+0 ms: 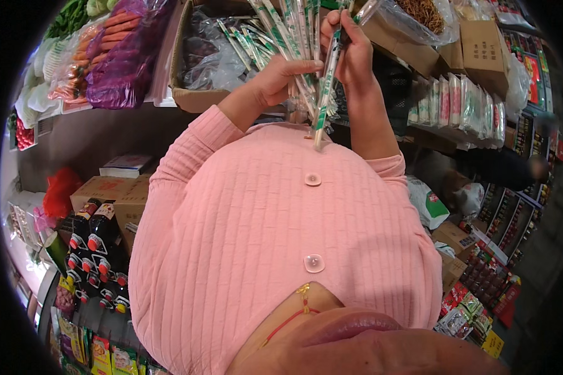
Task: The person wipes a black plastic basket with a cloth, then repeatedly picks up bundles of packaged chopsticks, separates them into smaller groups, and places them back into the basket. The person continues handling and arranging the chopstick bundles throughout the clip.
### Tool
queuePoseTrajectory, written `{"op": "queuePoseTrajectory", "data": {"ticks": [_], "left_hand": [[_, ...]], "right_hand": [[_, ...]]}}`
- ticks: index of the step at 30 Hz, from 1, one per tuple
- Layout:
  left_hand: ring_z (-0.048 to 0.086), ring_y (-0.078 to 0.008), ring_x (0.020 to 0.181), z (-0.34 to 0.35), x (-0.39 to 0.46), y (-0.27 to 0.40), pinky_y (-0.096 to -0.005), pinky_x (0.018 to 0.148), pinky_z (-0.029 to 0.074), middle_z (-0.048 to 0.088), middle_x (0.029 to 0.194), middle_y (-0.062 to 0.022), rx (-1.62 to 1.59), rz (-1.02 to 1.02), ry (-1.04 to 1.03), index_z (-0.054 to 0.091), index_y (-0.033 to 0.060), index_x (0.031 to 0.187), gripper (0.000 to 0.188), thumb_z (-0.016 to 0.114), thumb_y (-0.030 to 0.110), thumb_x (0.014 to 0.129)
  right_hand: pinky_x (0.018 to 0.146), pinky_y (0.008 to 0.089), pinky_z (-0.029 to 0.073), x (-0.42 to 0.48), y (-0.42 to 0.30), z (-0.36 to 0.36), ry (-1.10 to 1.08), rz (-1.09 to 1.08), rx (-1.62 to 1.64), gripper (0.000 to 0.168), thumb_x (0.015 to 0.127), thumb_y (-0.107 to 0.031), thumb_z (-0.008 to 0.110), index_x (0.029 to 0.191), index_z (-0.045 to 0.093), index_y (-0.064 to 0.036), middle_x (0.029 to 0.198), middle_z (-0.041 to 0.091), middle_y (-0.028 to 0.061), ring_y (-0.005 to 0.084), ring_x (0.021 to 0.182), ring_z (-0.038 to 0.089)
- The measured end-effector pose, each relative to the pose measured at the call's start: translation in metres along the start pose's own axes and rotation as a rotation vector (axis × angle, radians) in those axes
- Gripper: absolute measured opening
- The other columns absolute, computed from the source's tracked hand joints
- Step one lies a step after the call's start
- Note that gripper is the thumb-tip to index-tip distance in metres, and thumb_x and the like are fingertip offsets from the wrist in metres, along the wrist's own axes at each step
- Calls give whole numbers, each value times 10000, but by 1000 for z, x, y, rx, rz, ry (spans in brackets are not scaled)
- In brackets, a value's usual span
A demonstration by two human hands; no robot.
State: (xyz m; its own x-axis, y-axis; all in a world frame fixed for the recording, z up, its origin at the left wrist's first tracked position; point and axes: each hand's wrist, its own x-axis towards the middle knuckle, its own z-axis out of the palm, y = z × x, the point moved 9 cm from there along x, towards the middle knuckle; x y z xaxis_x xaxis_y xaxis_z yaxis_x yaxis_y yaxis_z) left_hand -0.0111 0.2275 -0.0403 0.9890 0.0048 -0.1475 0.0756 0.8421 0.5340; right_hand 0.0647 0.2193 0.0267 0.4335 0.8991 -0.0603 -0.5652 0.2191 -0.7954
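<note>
A loose bundle of disposable chopsticks (284,35) in clear sleeves with green print fans upward in front of my chest. My left hand (277,79) grips the bundle near its lower part, its thumb lying across the sticks. To the right, my right hand (354,47) pinches one wrapped pair of chopsticks (327,89) near its upper end. That pair slants down, and its lower tip overlaps my pink top in the view. Just beyond my left forearm stands an open cardboard box (201,101), holding more wrapped chopsticks (248,44) and crumpled clear plastic (216,65).
Bagged carrots (117,51) lie at upper left. Dark bottles with red caps (96,248) stand at left beside a carton (131,197). On the right are stacked wrapped packets (460,108), a closed carton (483,56) and shelves of small goods (506,220).
</note>
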Motion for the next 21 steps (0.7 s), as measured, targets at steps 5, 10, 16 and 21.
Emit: {"op": "queuePoseTrajectory", "data": {"ticks": [5,10,16,21], "left_hand": [[643,-192,797,6,-6,-6,-312,674,545,639,971,-131,80,-58,43,577,-27,1067,253,580,85,840],[622,-162,784,17,-9,-13,-290,659,526,633,889,-99,168,-86,9,581,-41,1067,279,615,74,815],[600,-146,803,17,-11,-11,-279,723,489,624,949,-83,249,-17,-24,579,-26,1088,306,638,47,797],[591,-137,815,26,-7,-17,-279,732,484,616,913,-62,240,12,-32,586,-5,1037,268,642,18,776]], "right_hand": [[580,236,372,-5,-29,-4,101,-259,-119,214,932,-290,453,884,522,-93,712,479,9,117,607,445],[557,237,373,-36,-122,-17,441,-471,-30,208,905,-263,497,870,574,-73,707,538,23,112,598,485],[432,229,355,-81,-204,0,-96,-443,-81,213,920,-276,482,944,571,-84,863,629,92,94,532,483],[430,204,348,-72,-107,41,335,-254,-1140,240,820,-212,667,1002,612,-65,704,568,-13,53,489,440]]}}
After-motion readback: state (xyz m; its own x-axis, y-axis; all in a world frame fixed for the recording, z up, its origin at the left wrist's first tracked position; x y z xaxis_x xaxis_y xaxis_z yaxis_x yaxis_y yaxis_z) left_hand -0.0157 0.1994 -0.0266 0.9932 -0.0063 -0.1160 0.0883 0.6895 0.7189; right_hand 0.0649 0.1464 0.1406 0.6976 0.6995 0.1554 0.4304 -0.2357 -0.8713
